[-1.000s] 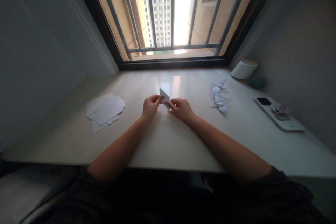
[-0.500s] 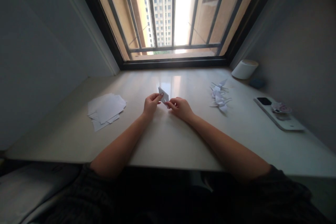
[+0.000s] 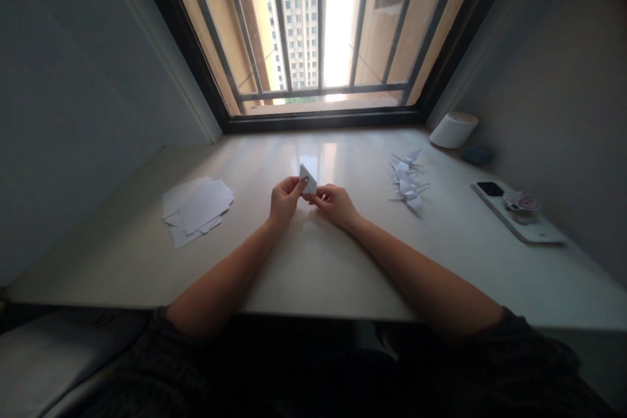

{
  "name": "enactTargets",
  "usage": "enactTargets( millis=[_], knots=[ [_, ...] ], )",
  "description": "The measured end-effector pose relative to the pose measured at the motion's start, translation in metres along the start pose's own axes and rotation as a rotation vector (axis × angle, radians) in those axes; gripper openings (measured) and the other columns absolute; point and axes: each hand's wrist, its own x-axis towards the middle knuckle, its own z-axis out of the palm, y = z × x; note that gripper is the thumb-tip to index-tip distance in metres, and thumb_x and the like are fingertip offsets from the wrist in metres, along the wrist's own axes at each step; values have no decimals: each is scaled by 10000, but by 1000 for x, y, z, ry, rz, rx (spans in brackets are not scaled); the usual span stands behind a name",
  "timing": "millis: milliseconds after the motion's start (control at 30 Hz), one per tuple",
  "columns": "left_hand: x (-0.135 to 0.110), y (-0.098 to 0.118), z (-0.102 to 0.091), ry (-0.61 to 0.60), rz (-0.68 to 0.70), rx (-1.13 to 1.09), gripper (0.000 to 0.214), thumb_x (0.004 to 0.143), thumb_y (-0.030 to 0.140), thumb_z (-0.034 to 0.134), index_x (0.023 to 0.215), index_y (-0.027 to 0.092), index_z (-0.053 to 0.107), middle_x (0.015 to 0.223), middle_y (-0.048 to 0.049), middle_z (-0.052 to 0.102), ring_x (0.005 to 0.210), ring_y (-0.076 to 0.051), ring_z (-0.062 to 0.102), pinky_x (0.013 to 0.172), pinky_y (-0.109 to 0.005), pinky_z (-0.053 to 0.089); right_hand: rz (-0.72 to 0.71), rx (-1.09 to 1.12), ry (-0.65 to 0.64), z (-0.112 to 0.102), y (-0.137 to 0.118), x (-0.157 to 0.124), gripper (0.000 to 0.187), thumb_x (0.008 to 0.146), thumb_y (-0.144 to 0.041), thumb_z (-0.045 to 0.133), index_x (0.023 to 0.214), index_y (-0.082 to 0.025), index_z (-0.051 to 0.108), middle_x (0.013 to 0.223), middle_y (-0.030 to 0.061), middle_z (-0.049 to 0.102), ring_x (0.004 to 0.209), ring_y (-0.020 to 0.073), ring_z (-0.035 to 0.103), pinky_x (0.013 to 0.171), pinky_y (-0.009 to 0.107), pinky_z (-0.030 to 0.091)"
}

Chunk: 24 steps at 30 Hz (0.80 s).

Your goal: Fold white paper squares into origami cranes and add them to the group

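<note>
Left hand (image 3: 285,201) has fingers pinched on some folded paper (image 3: 310,183), dead center of frame. Right hand (image 3: 337,204) is pinching its bottom edge.

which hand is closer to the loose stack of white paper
The left hand: it is just right of the white paper stack, across a stretch of tabletop. The right hand is farther right, beyond the left.

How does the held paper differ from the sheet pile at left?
The held paper is small and folded; the sheet pile spreads wider, lying flat. The held paper is between left hand and right hand; the sheet pile rests untouched on the table. Both are white.
</note>
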Motion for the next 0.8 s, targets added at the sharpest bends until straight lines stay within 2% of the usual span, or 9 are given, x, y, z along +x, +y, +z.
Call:
enactTargets(
  millis=[133,267,400,600,800],
  knots=[
    [0,0,-1,76,-27,-33,371,686,493,731,769,135,679,695,-36,665,592,-125,581,617,-280,484,86,169,-26,2,-3,1,425,814,-563,581,682,-187,729,653,27,700,560,122,512,582,250,366],
    [1,1,-1,130,-24,-35,369,677,493,736,765,141,677,671,-24,654,563,-118,567,599,-281,473,146,269,-45,3,-5,1,449,782,-593,601,697,-175,741,665,46,720,567,137,570,564,250,378],
    [0,0,0,147,-5,-18,355,684,487,732,758,144,682,680,-24,656,592,-122,579,610,-274,475,151,239,-42,2,-6,1,441,785,-592,601,691,-185,742,663,48,723,570,143,591,565,253,390],
    [1,1,-1,167,-10,-19,371,676,506,734,758,147,687,676,-24,659,585,-115,572,590,-257,470,58,166,-47,0,-6,1,375,804,-528,614,685,-197,744,702,42,735,610,145,585,594,257,388],
    [1,5,0,197,17,8,378,670,522,734,754,156,683,686,-29,669,598,-119,576,603,-260,464,111,192,-61,2,-6,1,373,812,-521,601,738,-188,752,666,37,726,524,121,528,533,245,363]
  ],
)
